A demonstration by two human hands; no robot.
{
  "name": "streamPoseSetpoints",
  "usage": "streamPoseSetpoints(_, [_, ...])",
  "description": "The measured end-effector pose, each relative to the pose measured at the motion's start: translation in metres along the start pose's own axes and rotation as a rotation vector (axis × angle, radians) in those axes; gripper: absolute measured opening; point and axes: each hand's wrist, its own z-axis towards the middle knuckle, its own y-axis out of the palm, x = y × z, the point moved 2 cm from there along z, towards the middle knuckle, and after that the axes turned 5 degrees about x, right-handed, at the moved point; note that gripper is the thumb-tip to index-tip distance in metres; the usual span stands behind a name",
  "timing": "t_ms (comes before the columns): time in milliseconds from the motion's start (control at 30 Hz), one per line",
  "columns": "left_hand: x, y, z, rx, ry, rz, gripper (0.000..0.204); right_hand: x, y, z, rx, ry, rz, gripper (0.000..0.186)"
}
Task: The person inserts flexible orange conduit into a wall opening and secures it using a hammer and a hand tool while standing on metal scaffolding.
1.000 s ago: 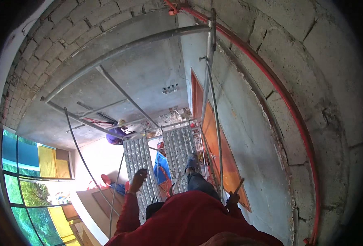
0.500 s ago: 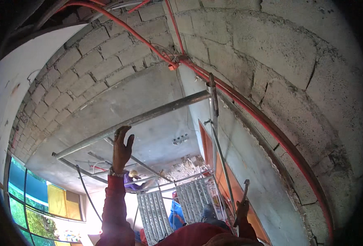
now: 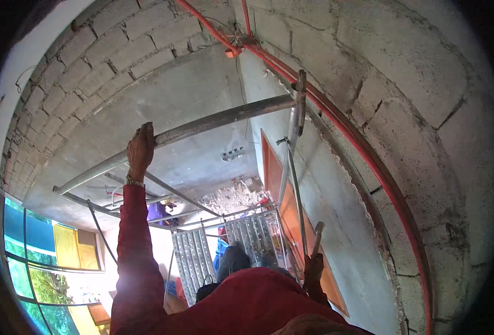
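Observation:
My left hand (image 3: 141, 148) is raised ahead of me, its fingers closed over the upper tube of a metal scaffold frame (image 3: 219, 124). A watch with a metal band circles that wrist. Lower and to the right, my right hand (image 3: 314, 267) grips a slim hand tool (image 3: 319, 237), which looks like a hammer and points upward. Blur and the small size leave its head unclear. The right hand is close to a slanting scaffold brace (image 3: 297, 195).
Perforated metal planks (image 3: 191, 259) lie under me. Red conduit (image 3: 378, 173) runs along the block wall (image 3: 414, 95) to an orange box (image 3: 233, 52). Below are a person in purple (image 3: 157, 212), rubble (image 3: 235, 195) and an orange-brown door (image 3: 275, 167). Windows (image 3: 35, 245) stand left.
My left hand, open beside the scaffold tube before, has closed onto it. My view has shifted, showing more of the planks and my legs. The right hand still holds the tool, now slightly higher.

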Motion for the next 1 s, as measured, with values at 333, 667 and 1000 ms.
streamPoseSetpoints(333, [-0.022,-0.012,0.010,-0.237,0.143,0.178,0.019,-0.203,0.052,0.075,0.106,-0.403,0.230,0.023])
streamPoseSetpoints(667, [-0.031,-0.028,0.035,-0.702,0.022,-0.217,0.049,-0.505,0.096,0.086,-0.258,-0.572,0.968,0.026])
streamPoseSetpoints(1000, [-0.067,-0.017,0.066,-1.151,0.310,-0.411,0.080,-0.635,0.162,0.115,-0.068,-0.548,0.780,0.032])
